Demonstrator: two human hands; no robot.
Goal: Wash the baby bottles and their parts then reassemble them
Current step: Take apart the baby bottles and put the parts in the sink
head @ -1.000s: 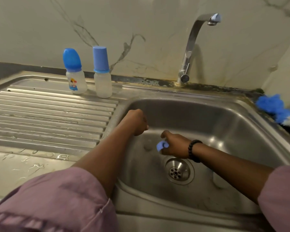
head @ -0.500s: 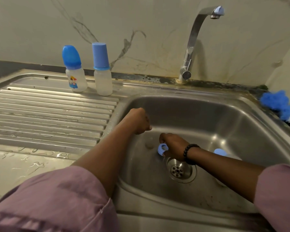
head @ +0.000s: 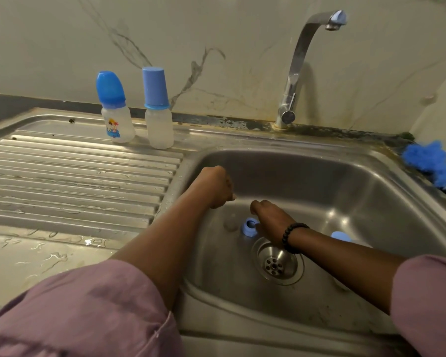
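Note:
Two capped baby bottles stand at the back of the drainboard: one with a cartoon print and a rounded blue cap (head: 117,124), one plain with a straight light-blue cap (head: 159,127). A blue screw ring (head: 250,226) sits on the sink (head: 345,176) floor beside the drain. My right hand (head: 271,217) reaches down over the ring, fingers curled at its right side. My left hand (head: 218,188) hovers above the basin's left wall in a fist, and its contents are hidden. Another blue piece (head: 341,235) shows behind my right forearm. A faint clear shape (head: 231,224) lies left of the ring.
The faucet (head: 294,73) rises behind the basin, with no water running. The drain strainer (head: 277,264) is in the basin floor. A blue fluffy brush (head: 433,166) lies on the right rim. The ribbed drainboard (head: 75,176) at left is wet.
My right hand has lowered the blue ring from mid-air down to the sink floor near the drain. My left hand has stayed in place as a fist.

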